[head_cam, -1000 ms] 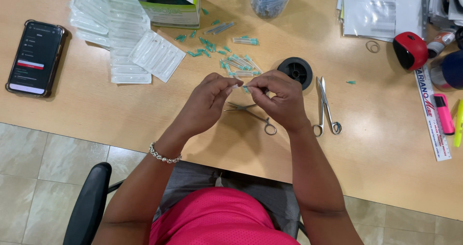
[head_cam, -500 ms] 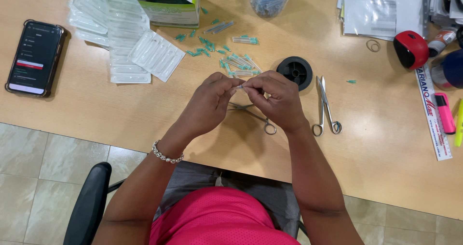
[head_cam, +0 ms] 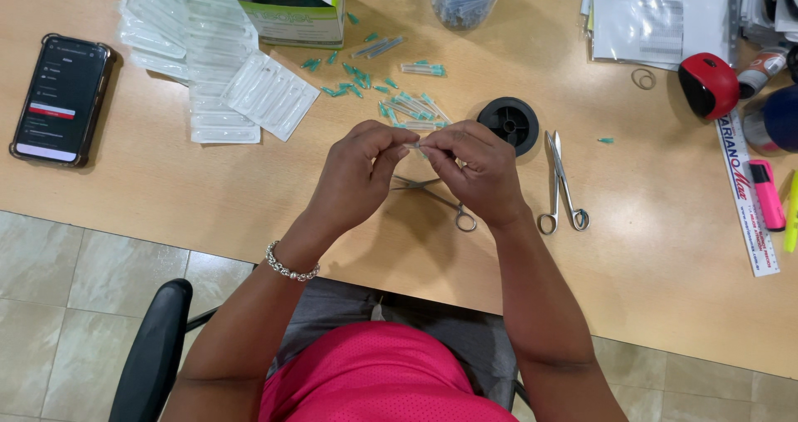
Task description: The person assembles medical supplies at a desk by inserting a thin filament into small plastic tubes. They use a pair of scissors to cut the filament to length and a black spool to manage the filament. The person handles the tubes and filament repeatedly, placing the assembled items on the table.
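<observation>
My left hand (head_cam: 359,171) and my right hand (head_cam: 475,168) meet fingertip to fingertip over the wooden table (head_cam: 208,197), pinching a small clear needle piece (head_cam: 414,146) between them. Just beyond the fingers lies a loose heap of capped needles with teal hubs (head_cam: 405,104). Under my hands rest steel forceps with ring handles (head_cam: 440,200). A black thread spool (head_cam: 509,123) sits right of the heap.
Steel scissors (head_cam: 562,185) lie right of my hands. Clear blister packs (head_cam: 208,64) and a green-and-white box (head_cam: 291,6) are at the back left, a phone (head_cam: 60,99) far left. A ruler (head_cam: 746,193), pink highlighter (head_cam: 766,194) and red object (head_cam: 707,83) sit right.
Both hands have stayed together over the forceps, with only small finger movements on the needle piece.
</observation>
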